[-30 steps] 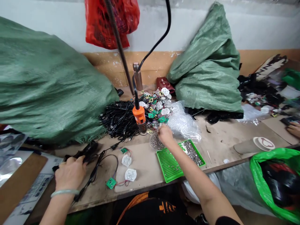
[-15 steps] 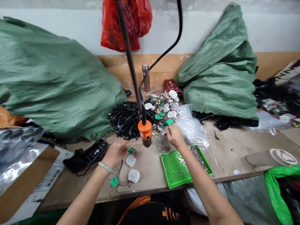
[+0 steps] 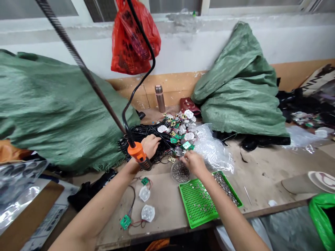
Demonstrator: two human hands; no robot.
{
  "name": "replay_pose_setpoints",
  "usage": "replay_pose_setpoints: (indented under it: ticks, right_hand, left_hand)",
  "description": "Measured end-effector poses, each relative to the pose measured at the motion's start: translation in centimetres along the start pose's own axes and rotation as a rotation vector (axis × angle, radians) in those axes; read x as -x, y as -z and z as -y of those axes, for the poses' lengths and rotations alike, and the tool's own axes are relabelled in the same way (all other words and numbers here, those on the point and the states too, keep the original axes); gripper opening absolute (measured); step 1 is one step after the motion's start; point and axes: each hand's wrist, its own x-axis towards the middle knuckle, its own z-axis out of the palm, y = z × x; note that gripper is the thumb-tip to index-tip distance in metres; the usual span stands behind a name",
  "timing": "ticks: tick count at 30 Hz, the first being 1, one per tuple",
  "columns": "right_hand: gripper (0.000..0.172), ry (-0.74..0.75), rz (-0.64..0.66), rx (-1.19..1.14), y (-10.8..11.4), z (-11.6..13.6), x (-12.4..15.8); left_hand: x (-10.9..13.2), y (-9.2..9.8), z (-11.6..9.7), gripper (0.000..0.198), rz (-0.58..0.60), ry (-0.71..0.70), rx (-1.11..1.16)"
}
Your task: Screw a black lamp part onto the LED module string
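Note:
My left hand (image 3: 151,144) reaches over a bundle of black cables (image 3: 138,134), its fingers stretched to the right with nothing visible in them. My right hand (image 3: 194,163) has its fingers closed at the front edge of the heap, above a round tub of small metal parts (image 3: 180,172); what they pinch is hidden. Just behind those fingers lies a green circuit board (image 3: 186,145), among white plastic pieces (image 3: 189,136). In front of my left hand, two white pieces with green boards rest on the table: the nearer white piece (image 3: 148,213) is wired to its board (image 3: 125,221).
An orange-headed lamp or tool (image 3: 138,155) hangs on a cord over my left forearm. A green perforated tray (image 3: 195,209) holds small metal parts. Green sacks (image 3: 243,104) stand left and right, with clear plastic (image 3: 214,150) beside the heap. A cup lies at right (image 3: 303,183).
My left hand has moved forward and right, from beside the loose boards to over the cables. My right hand stays at the heap's front edge, slightly lower. The view has tilted up.

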Motion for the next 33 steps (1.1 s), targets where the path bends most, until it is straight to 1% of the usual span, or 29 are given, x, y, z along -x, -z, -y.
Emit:
replay_pose_setpoints:
  ticks: [2, 3, 7, 9, 11, 12, 14, 15, 19, 21, 24, 27, 29, 31, 33]
  right_hand:
    - [0.017, 0.049, 0.046, 0.028, -0.2, -0.1, 0.4]
    - [0.018, 0.069, 0.064, 0.037, -0.3, -0.2, 0.5]
    - [0.031, 0.130, 0.110, 0.028, -0.1, -0.8, 0.5]
    - [0.035, 0.143, 0.118, 0.000, -0.1, -1.0, 0.4]
    - [0.033, 0.141, 0.105, -0.042, -0.2, -1.2, 0.3]
    - [0.029, 0.134, 0.089, -0.069, -0.4, -1.2, 0.3]
    - [0.020, 0.111, 0.037, -0.134, -1.0, -1.2, 0.2]
    - [0.019, 0.094, 0.004, -0.173, -1.3, -1.2, 0.2]
    - [0.023, 0.004, -0.155, -0.374, -2.1, -1.2, 0.0]
    - [0.026, -0.034, -0.219, -0.496, -1.7, -1.1, -0.3]
    - [0.034, -0.056, -0.261, -0.675, -0.4, -0.7, -1.1]
    - [0.038, -0.072, -0.248, -0.821, 1.1, -0.2, -2.3]
    - [0.040, -0.093, -0.205, -0.896, 1.6, 0.1, -3.0]
    - [0.041, -0.114, -0.143, -0.946, 1.6, 0.4, -3.5]
    - [0.042, -0.129, -0.076, -0.972, 1.0, 0.8, -3.8]
  left_hand:
    - [-1.3, 0.1, -0.1, 0.035, 0.026, -0.008, -0.061]
    - [-1.8, 0.2, -0.1, 0.037, 0.037, -0.007, -0.088]
    - [-3.6, 0.9, 0.2, 0.039, 0.048, 0.041, -0.175]
    - [-4.5, 1.4, 0.6, 0.037, 0.059, 0.063, -0.232]
    - [-5.2, 1.9, 1.0, 0.035, 0.090, 0.026, -0.292]
    - [-5.5, 2.1, 1.2, 0.035, 0.108, -0.015, -0.307]
    - [-6.0, 2.5, 1.8, 0.037, 0.145, -0.096, -0.277]
    - [-6.2, 2.5, 2.1, 0.037, 0.163, -0.117, -0.246]
    - [-6.7, 2.5, 3.6, 0.031, 0.205, -0.105, -0.164]
    - [-6.8, 2.4, 4.1, 0.030, 0.201, -0.101, -0.145]
    - [-7.0, 2.5, 4.5, 0.028, 0.173, -0.087, -0.085]
    - [-7.6, 3.3, 4.7, 0.030, 0.116, -0.037, -0.002]
    - [-8.2, 4.3, 4.9, 0.031, 0.084, -0.013, 0.064]
    - [-8.8, 5.4, 5.1, 0.031, 0.063, -0.011, 0.120]
    - [-9.4, 6.6, 5.3, 0.029, 0.045, -0.021, 0.155]
